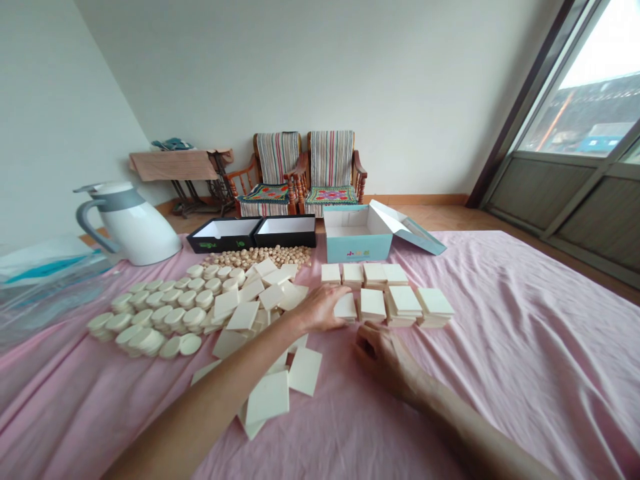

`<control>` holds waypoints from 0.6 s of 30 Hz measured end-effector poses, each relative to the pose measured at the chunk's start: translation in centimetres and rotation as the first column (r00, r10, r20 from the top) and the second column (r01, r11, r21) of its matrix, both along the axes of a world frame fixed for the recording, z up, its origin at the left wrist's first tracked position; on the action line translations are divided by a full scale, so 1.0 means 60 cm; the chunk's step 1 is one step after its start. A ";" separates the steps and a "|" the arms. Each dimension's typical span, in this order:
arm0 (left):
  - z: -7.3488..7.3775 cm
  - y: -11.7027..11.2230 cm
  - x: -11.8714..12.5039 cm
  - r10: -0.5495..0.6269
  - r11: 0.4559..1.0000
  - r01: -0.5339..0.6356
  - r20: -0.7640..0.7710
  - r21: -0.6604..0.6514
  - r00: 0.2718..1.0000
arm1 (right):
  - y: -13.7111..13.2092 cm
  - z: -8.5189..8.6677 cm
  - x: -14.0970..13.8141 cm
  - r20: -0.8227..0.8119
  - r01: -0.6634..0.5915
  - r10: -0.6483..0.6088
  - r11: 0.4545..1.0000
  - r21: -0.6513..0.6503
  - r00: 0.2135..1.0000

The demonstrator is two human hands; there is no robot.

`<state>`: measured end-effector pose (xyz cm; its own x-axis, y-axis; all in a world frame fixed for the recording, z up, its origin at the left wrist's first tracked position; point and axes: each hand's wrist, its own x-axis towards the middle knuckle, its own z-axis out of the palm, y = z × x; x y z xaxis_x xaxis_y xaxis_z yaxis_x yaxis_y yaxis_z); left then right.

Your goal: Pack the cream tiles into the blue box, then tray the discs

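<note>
My left hand [320, 308] reaches across to a short stack of cream square tiles [346, 307] and its fingers curl round the stack's left side. My right hand [376, 352] rests on the pink cloth [500, 347] just below the stacks, fingers curled inward; I cannot see anything in it. More neat stacks of square tiles [400, 300] stand in two rows to the right. A loose heap of the same square tiles [260, 313] lies to the left, spilling toward me.
Cream round discs [160, 313] lie in rows at the left, small wooden beads [255, 256] behind them. Two black open boxes [255, 233] and a light blue open box [357, 237] stand at the back. A white jug [131, 223] is at the far left.
</note>
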<state>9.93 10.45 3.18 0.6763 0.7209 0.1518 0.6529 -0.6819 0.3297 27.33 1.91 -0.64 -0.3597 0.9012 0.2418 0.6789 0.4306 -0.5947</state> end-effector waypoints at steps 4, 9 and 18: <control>0.024 -0.027 -0.020 0.029 0.999 -0.031 0.052 0.030 0.998 | -0.001 0.005 0.000 0.011 -0.005 0.005 1.000 -0.009 1.000; 0.069 -0.106 -0.076 -0.083 0.991 0.071 -0.105 -0.115 0.991 | -0.003 0.012 -0.001 0.031 0.004 -0.003 1.000 -0.026 1.000; 0.070 -0.179 -0.090 -0.017 0.993 -0.020 -0.307 -0.116 0.951 | -0.004 0.005 -0.002 0.025 0.003 -0.003 1.000 0.011 1.000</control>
